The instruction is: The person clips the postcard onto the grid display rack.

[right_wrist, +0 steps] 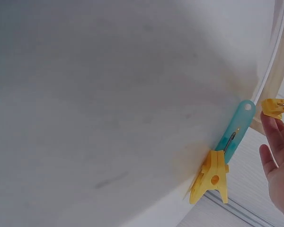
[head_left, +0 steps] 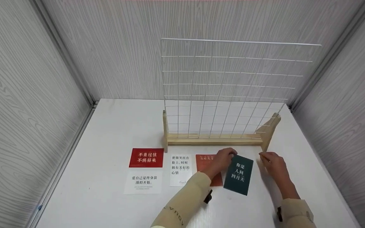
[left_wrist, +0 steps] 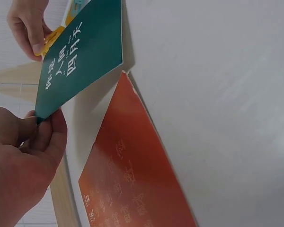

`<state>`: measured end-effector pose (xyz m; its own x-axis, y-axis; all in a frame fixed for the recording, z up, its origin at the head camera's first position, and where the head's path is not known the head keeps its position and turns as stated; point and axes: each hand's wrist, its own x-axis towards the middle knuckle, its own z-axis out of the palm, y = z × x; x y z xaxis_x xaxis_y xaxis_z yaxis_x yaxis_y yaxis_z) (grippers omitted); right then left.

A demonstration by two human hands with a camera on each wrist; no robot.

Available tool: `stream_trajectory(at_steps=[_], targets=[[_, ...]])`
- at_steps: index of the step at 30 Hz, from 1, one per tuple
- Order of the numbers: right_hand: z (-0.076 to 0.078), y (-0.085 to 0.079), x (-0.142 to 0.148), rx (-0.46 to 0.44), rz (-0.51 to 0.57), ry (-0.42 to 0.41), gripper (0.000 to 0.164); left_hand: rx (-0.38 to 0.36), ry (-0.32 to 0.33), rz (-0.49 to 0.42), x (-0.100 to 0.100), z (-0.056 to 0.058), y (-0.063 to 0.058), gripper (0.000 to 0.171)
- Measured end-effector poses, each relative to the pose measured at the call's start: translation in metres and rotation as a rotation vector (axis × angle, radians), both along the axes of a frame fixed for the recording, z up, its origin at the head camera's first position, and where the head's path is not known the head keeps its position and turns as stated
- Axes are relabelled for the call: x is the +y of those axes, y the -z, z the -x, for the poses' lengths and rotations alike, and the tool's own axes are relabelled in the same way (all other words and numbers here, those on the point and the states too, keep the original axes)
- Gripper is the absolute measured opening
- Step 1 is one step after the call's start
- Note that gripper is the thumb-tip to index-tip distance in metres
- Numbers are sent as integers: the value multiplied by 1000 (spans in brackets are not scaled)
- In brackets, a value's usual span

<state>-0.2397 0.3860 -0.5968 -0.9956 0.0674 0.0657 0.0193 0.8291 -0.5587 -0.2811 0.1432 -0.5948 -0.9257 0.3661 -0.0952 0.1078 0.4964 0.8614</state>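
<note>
My left hand [head_left: 221, 161] pinches the top left corner of a dark green card [head_left: 239, 174] with white characters. In the left wrist view, the card slants above the white surface, thumb and fingertips of my left hand [left_wrist: 31, 151] at one corner. To its right, my right hand [head_left: 275, 164] holds a small yellow clothespin [right_wrist: 276, 108] at the fingertips; part of it lies outside the right wrist view. A teal clothespin [right_wrist: 240, 125] and another yellow clothespin [right_wrist: 212, 176] overlap close by. An orange-red card [left_wrist: 128, 175] lies beneath the left forearm, partly covered in the head view.
Behind the hands stands a white wire grid [head_left: 220, 95] in a wooden base [head_left: 214, 140]. On the white table [head_left: 106, 133], left of the hands, lie a red card [head_left: 146, 157], a white card [head_left: 143, 182] and an upright white card [head_left: 180, 167]. Panelled walls enclose the table.
</note>
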Motion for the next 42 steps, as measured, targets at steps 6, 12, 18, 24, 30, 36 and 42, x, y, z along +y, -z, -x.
stream_trajectory(at_steps=[6, 12, 18, 24, 30, 36, 42], targets=[[0, 0, -2, 86, -3, 24, 23, 18, 0, -93, -6, 0, 2, 22], [1, -3, -5, -15, 5, 48, 42, 5, -27, -138, -10, 0, 2, 22], [2, -8, -6, -25, 5, 30, 49, -50, -80, -178, -15, 1, -3, 22], [2, -11, -8, 6, 10, 20, 45, -90, -114, -274, -22, 0, -13, 20], [3, -12, -9, 6, 20, 11, 40, -74, -108, -321, -27, -2, -19, 17], [5, -13, -11, 25, 17, 6, 30, -42, -89, -395, -30, -4, -24, 12], [5, -13, -13, 62, 12, -5, 37, -15, -65, -423, -35, -7, -31, 11]])
